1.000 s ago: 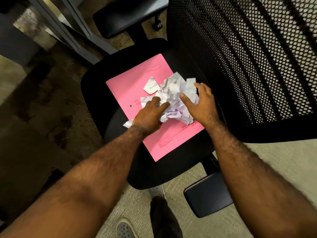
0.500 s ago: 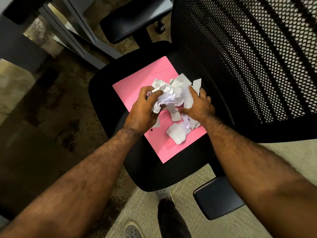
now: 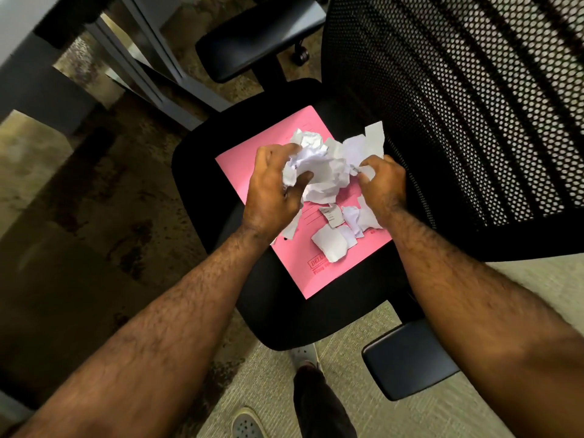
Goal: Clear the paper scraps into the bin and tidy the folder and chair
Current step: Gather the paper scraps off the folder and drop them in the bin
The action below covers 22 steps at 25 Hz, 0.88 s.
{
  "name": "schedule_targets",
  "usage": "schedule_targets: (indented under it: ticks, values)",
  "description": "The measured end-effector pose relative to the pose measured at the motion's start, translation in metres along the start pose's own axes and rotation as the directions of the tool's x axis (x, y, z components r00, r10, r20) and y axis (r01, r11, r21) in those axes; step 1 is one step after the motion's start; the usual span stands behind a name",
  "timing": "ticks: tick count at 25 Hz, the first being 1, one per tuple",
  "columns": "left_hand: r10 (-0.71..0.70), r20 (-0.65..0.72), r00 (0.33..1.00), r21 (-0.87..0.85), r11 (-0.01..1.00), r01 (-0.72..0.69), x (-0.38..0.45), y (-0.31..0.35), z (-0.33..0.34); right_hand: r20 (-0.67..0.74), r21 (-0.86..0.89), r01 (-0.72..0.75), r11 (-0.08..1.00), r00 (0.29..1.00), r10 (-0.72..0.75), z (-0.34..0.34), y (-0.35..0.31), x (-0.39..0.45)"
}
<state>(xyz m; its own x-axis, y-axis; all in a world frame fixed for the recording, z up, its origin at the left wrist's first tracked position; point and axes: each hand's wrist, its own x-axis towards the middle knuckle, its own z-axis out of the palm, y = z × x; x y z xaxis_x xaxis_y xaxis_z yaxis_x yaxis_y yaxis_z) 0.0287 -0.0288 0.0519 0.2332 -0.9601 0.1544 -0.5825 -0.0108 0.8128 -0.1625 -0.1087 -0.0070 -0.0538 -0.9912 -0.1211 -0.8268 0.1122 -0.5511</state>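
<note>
Left hand: our left hand (image 3: 271,188) is curled closed around the left side of the crumpled wad of white paper scraps (image 3: 319,165), thumb pressed into its front
Right hand: our right hand (image 3: 384,184) pinches the wad's right edge with the fingers folded in, so both hands are gripping the same bundle
Wad: we hold it lifted just above the flat pink card folder (image 3: 252,153), its long axis running left to right between our hands
Loose pieces: several torn white paper pieces (image 3: 331,245) lie on the folder nearer to us, below the wad and just beside our right wrist
Deciding relation: the leftovers sit toward our body from the grip and closer to the right hand, so we judge that hand better placed to sweep them up
Folder: it rests on the black padded office chair seat (image 3: 202,172), angled diagonally
Bin: we see none in view
</note>
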Motion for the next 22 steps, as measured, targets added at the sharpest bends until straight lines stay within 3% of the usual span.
schedule_targets:
  ticks: [2, 4, 7, 9, 12, 15, 19, 22]
  values:
    - [-0.267, -0.01, 0.964, -0.242, 0.936, 0.257, 0.006, 0.012, -0.001, -0.044, 0.047, -0.003, 0.999, 0.999, 0.005, -0.012, -0.006, -0.002]
    - [-0.451, 0.053, 0.891, -0.459, 0.781, 0.423, 0.01, 0.022, -0.005, -0.07, 0.09, -0.009, 0.996, 0.997, 0.015, -0.025, -0.012, -0.006]
    - [-0.546, 0.188, 0.817, -0.692, 0.516, 0.504, 0.012, 0.031, -0.012, -0.092, 0.12, 0.013, 0.993, 0.996, -0.002, -0.038, -0.022, -0.016]
    - [-0.555, 0.256, 0.792, -0.723, 0.434, 0.538, 0.01, 0.037, -0.019, -0.099, 0.127, 0.043, 0.991, 0.995, -0.03, -0.044, -0.031, -0.024]
    - [-0.562, 0.31, 0.767, -0.731, 0.375, 0.57, 0.005, 0.05, -0.034, -0.111, 0.165, 0.078, 0.983, 0.992, -0.06, -0.053, -0.045, -0.036]
    - [-0.571, 0.33, 0.752, -0.705, 0.38, 0.599, -0.002, 0.056, -0.048, -0.164, 0.201, 0.101, 0.974, 0.984, -0.068, -0.065, -0.058, -0.041]
    - [-0.541, 0.327, 0.775, -0.733, 0.372, 0.569, -0.011, 0.066, -0.076, -0.272, 0.267, 0.146, 0.953, 0.96, -0.071, -0.085, -0.078, -0.049]
    - [-0.544, 0.309, 0.78, -0.808, 0.283, 0.517, -0.022, 0.07, -0.106, -0.289, 0.314, 0.173, 0.934, 0.954, -0.079, -0.094, -0.103, -0.062]
